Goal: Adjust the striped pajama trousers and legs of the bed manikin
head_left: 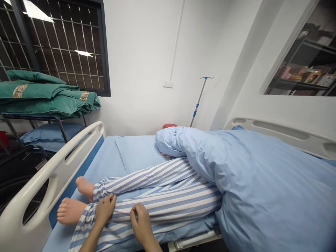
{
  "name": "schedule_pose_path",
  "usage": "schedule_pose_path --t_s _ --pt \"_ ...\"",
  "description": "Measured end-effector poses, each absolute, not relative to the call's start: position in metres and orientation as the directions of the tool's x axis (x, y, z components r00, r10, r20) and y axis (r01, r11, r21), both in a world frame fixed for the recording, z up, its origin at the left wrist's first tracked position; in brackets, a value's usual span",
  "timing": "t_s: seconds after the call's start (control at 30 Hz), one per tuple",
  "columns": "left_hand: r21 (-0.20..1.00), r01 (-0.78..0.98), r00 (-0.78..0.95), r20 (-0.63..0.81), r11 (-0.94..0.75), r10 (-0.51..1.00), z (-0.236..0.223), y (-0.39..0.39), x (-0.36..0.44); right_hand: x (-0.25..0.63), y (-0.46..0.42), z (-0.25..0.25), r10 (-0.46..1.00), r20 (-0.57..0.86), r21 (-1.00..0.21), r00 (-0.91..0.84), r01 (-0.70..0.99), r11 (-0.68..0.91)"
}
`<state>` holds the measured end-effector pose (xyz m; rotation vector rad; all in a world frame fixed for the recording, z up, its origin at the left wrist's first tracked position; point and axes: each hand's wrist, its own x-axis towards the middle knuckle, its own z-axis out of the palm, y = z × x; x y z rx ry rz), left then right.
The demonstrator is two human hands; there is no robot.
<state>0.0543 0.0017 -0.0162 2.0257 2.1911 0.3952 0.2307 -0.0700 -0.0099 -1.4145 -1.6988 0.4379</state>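
A manikin lies on the bed in blue-and-white striped trousers [181, 204], its two bare feet [70, 211] at the left end. My left hand [105, 209] is on the nearer trouser leg just above the ankle, its fingers bent down onto the cloth. Farther up the same leg, my right hand [141, 222] is curled with thumb and forefinger close together against the striped fabric. Both hands look closed on the trousers, though the fingertips are partly hidden. A light blue quilt [252, 175], folded back, covers the manikin's upper part.
A cream footboard [63, 154] rises at the left, and a headboard [283, 129] at the right. Behind the bed stands an IV pole [201, 99]. Green folded bedding [47, 98] lies on a rack at the left, above part of a wheelchair [21, 175].
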Motion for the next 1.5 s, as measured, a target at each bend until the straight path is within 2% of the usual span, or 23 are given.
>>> schedule_pose_path --t_s 0.17,0.4,0.5,0.6,0.7,0.83,1.07,1.2,1.33,1.43,1.5 --pt "0.319 0.945 -0.107 0.079 0.077 0.991 -0.013 0.001 0.051 0.218 -0.066 0.0 0.916 0.4 -0.681 -0.024 0.661 0.315" --pt "0.257 0.966 -0.043 0.081 0.021 0.996 -0.022 0.001 0.042 0.175 -0.028 0.036 0.904 0.42 -0.637 -0.078 0.684 0.355" --pt "0.252 0.965 -0.094 0.047 0.079 0.994 -0.026 0.002 0.042 0.154 -0.013 0.029 0.912 0.401 -0.664 -0.09 0.658 0.357" --pt "0.3 0.937 -0.193 0.017 0.179 0.981 -0.027 0.003 0.045 0.141 -0.004 0.008 0.941 0.335 -0.664 -0.047 0.697 0.271" --pt "0.314 0.932 -0.196 0.022 0.18 0.98 -0.025 0.003 0.047 0.135 -0.001 -0.013 0.954 0.298 -0.604 0.035 0.78 0.16" --pt "0.317 0.932 -0.199 0.039 0.177 0.979 -0.025 0.002 0.048 0.133 -0.001 -0.022 0.959 0.282 -0.559 0.034 0.818 0.135" --pt "0.339 0.922 -0.207 0.027 0.186 0.978 -0.026 0.001 0.045 0.133 0.002 -0.017 0.96 0.269 -0.603 0.073 0.79 0.109" --pt "0.424 0.886 -0.213 0.013 0.187 0.977 -0.006 0.01 0.046 0.136 0.007 -0.015 0.945 0.311 -0.707 0.105 0.69 0.156" --pt "0.636 0.763 -0.274 0.158 0.115 0.949 0.022 0.024 0.059 0.142 0.016 -0.017 0.937 0.311 -0.829 0.161 0.527 0.185" --pt "0.767 0.641 -0.31 0.207 0.044 0.928 0.016 0.03 0.069 0.145 0.019 -0.02 0.938 0.278 -0.905 0.206 0.383 0.184" --pt "0.78 0.624 -0.304 0.171 0.06 0.937 -0.003 0.029 0.072 0.145 0.019 -0.023 0.94 0.268 -0.926 0.211 0.325 0.191"
